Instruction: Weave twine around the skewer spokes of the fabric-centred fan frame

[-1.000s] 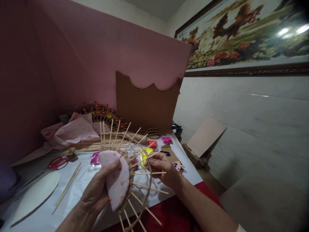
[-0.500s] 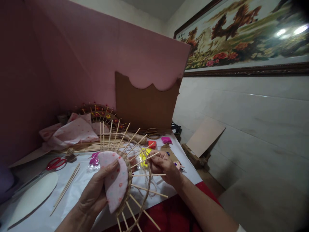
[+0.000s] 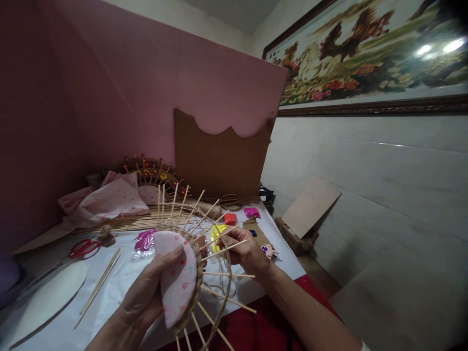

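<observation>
My left hand (image 3: 144, 290) grips a half-disc (image 3: 179, 292) covered in pale pink flowered cloth, thumb on its front and fingers behind. A braided twine border (image 3: 199, 278) edges its curve, and thin wooden sticks (image 3: 239, 275) fan outward from it. Farther out, a band of twine (image 3: 227, 292) runs across the sticks in an arc. My right hand (image 3: 250, 251) is closed at this band on the right side, fingertips pinched among the sticks; the twine in them is partly hidden. Loose twine (image 3: 234, 287) hangs below that hand.
Red scissors (image 3: 84, 248), loose sticks (image 3: 98, 287) and a white oval board (image 3: 51, 302) lie at left. Behind are a twine roll (image 3: 208, 209), pink cloth (image 3: 113, 200), a decorated fan-shaped piece (image 3: 149, 170) and coloured packets (image 3: 252, 212). Brown cardboard (image 3: 223, 161) stands at the back.
The half-disc and its sticks have shifted slightly right and down and turned a little clockwise. My right hand stays at the outer twine band, its fingers slightly repositioned among the sticks.
</observation>
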`<state>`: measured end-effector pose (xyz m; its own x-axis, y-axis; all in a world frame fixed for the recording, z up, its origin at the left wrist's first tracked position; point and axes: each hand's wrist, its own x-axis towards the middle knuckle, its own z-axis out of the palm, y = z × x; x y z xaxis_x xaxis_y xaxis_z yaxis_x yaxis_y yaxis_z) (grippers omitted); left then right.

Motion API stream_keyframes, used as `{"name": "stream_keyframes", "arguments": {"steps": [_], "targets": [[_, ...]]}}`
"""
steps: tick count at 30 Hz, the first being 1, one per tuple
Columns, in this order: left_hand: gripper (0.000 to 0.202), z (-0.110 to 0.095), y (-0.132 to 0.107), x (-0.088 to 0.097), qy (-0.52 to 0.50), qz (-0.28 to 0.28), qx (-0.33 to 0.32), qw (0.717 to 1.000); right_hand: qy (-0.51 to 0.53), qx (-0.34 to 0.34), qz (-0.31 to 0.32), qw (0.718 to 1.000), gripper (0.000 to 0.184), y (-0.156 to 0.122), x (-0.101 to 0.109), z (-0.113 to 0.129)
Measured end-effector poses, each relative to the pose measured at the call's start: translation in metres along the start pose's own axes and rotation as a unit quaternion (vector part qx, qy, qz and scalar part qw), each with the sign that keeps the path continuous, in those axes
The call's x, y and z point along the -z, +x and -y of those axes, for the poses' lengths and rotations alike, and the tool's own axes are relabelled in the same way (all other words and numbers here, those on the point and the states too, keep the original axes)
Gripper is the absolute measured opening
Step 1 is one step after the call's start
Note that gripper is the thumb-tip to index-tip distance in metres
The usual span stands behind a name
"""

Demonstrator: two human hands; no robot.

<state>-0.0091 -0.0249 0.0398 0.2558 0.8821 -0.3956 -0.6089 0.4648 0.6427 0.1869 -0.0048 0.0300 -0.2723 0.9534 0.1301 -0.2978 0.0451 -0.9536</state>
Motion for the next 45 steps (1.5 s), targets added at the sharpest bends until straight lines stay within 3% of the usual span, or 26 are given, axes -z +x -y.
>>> {"name": "stream_keyframes", "arguments": {"steps": [10, 19, 27, 32, 40, 45], "targets": [[0.01, 0.0, 0.003, 0.008, 0.001, -0.003, -0.014, 1.0, 0.007, 0.006, -0.038, 0.999, 0.021, 0.002, 0.004, 0.004], [0.008, -0.002, 0.001, 0.007, 0.03, 0.022, -0.001, 0.999, -0.122, 0.097, -0.055, 0.986, 0.02, 0.003, 0.011, 0.015], [0.002, 0.0, 0.001, 0.012, 0.067, 0.037, 0.016, 0.997, -0.245, 0.183, -0.076, 0.949, 0.02, 0.003, 0.02, 0.019], [0.007, 0.002, 0.003, 0.012, 0.096, 0.045, 0.029, 0.994, -0.312, 0.259, -0.1, 0.908, 0.016, 0.004, 0.028, 0.023], [0.016, 0.001, 0.002, 0.009, 0.133, 0.036, 0.037, 0.99, -0.337, 0.328, -0.143, 0.871, 0.012, -0.002, 0.028, 0.034], [0.017, 0.003, 0.002, 0.005, 0.184, 0.042, 0.018, 0.982, -0.415, 0.353, -0.115, 0.831, 0.009, -0.009, 0.024, 0.038]]}}
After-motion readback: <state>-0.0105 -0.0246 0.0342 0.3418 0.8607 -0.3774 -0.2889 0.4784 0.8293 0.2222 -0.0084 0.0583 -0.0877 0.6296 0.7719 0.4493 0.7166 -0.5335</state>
